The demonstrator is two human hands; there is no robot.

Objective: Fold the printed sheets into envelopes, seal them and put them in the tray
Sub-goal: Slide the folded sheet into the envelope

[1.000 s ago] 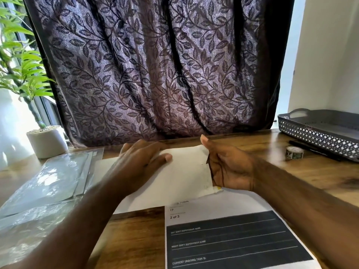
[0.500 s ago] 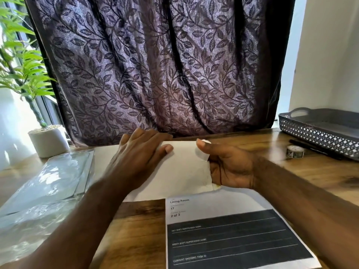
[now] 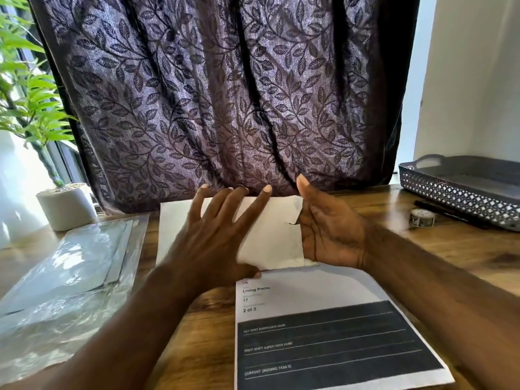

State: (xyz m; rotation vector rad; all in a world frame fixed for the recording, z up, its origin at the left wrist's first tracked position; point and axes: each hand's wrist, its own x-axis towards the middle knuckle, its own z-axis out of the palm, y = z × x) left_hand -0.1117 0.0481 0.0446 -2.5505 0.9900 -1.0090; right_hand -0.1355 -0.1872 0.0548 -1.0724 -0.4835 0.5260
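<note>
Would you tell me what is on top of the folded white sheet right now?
The left hand lies spread flat on the folded sheet. The right hand meets its right edge, thumb raised; its fingers are hidden behind the paper.

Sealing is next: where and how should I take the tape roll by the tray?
Pinch the tape roll across its outer rim, coming from above with the right hand. It lies flat, hole up, and the black pen lies close behind it, so a side approach looks cramped.
</note>
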